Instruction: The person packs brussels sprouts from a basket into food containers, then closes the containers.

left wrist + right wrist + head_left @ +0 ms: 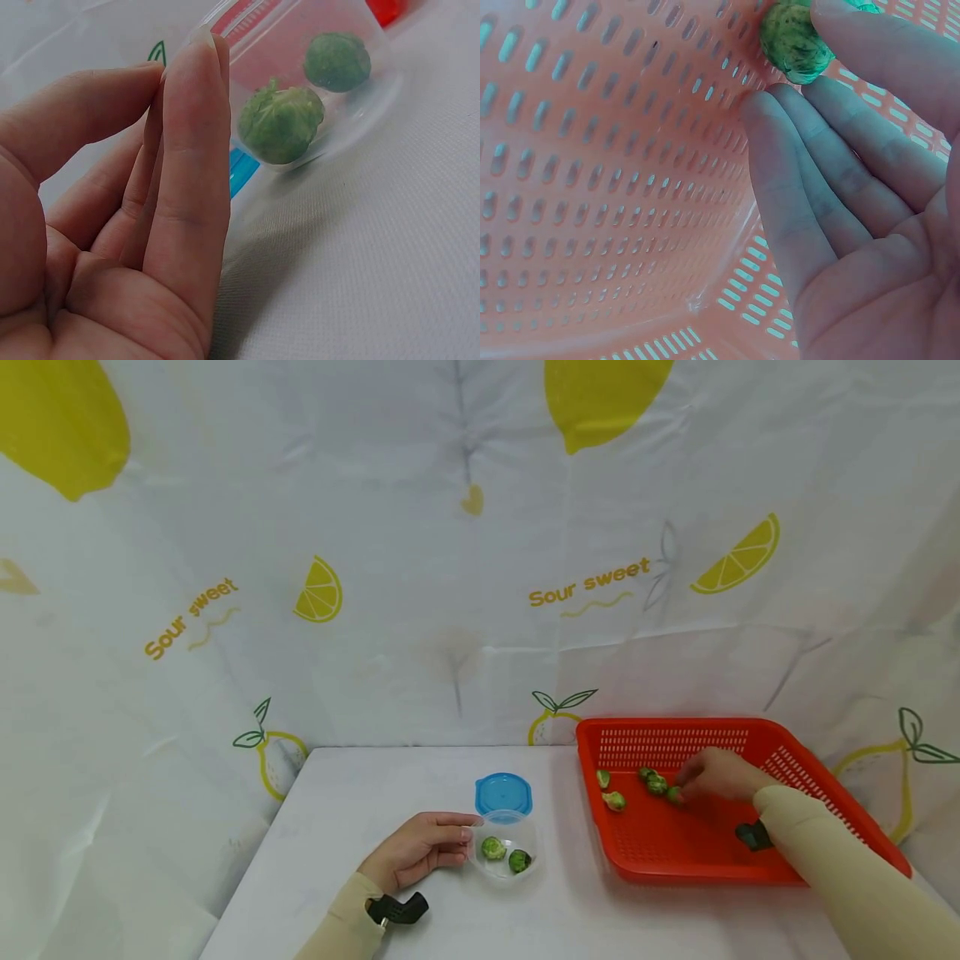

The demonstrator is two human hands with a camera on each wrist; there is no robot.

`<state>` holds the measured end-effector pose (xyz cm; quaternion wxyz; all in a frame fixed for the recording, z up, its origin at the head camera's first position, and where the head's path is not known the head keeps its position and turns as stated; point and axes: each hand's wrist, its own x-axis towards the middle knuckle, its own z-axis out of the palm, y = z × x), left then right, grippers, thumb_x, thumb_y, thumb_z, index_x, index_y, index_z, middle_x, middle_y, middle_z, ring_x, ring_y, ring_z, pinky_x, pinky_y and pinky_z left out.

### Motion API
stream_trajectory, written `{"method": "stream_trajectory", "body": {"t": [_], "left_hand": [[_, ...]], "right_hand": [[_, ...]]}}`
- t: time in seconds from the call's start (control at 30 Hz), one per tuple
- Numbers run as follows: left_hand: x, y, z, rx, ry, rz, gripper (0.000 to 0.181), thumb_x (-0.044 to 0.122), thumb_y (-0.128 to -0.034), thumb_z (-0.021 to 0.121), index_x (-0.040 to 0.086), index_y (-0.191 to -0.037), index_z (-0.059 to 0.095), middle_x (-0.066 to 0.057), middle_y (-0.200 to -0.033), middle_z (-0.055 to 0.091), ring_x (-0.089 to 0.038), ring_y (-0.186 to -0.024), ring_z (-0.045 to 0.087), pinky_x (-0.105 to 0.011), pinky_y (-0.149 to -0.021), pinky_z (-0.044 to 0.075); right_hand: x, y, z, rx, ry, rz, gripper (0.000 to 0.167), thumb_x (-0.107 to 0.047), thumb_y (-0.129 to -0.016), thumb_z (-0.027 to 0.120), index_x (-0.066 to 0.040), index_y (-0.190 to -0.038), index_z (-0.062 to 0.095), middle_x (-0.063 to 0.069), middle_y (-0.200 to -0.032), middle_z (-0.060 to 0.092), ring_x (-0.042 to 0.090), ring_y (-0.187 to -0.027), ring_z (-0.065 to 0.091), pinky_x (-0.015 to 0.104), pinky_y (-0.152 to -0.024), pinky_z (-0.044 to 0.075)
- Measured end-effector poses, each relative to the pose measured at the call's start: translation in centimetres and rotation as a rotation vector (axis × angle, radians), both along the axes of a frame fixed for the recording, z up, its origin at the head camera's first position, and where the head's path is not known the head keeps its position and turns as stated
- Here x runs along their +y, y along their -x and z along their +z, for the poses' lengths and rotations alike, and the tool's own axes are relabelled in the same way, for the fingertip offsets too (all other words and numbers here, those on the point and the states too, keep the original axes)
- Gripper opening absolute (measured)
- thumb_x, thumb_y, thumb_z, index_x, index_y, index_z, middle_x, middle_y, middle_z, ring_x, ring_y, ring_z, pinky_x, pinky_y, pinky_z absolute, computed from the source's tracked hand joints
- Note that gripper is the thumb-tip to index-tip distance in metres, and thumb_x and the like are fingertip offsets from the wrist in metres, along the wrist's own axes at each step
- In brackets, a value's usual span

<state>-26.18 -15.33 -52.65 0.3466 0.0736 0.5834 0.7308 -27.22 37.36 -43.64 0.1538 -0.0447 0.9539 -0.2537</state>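
A clear round plastic container [504, 870] stands on the table, with two Brussels sprouts, one [493, 848] at its left and one [519, 861] at its right. At the container's left rim, my left hand [420, 852] holds the edge between thumb and fingers; the exact contact is partly hidden in the left wrist view. Inside the red basket [697, 868], my right hand [716, 774] pinches a Brussels sprout [795, 41] between thumb and fingertips. Close to its fingers lie more sprouts [657, 785], and others [614, 802] rest near the basket's left wall.
A blue lid [503, 793] lies on the white table [360, 793] just behind the container. The basket has raised slotted walls and occupies the table's right side. Behind everything hangs a white lemon-print cloth [420, 610].
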Motion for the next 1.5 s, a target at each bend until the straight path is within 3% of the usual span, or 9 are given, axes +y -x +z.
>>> {"method": "stream_trajectory", "body": {"t": [1.1,1.33,1.5], "left_hand": [[0.5,-0.2,0.1,-0.006,-0.003,-0.007,0.051,0.013,-0.0986,0.079,0.0,-0.146,0.065,-0.003,-0.104,0.078,-0.008,-0.085,0.076,-0.023,-0.082,0.066],[0.4,-0.2,0.2,-0.002,0.009,0.004,0.05,0.013,-0.0994,0.078,0.0,-0.146,0.065,-0.003,-0.104,0.078,-0.008,-0.086,0.076,-0.022,-0.082,0.066],[0.0,-0.2,0.2,0.002,0.013,0.01,0.05,0.013,-0.1001,0.077,0.0,-0.147,0.065,-0.002,-0.105,0.077,-0.008,-0.087,0.075,-0.022,-0.082,0.066]], "right_hand": [[0.2,-1.0,-0.4,-0.001,-0.01,-0.025,0.024,-0.02,-0.089,0.087,-0.003,-0.106,0.082,0.003,-0.099,0.079,0.021,-0.093,0.069,0.05,-0.086,0.063],[0.3,-1.8,0.7,0.049,-0.033,-0.002,0.021,-0.017,-0.09,0.086,-0.002,-0.104,0.082,0.003,-0.096,0.079,0.019,-0.089,0.069,0.045,-0.081,0.063],[-0.2,-2.9,2.4,0.078,-0.017,0.016,0.022,-0.021,-0.091,0.087,-0.006,-0.106,0.082,0.001,-0.098,0.079,0.018,-0.09,0.069,0.043,-0.081,0.063]]}}
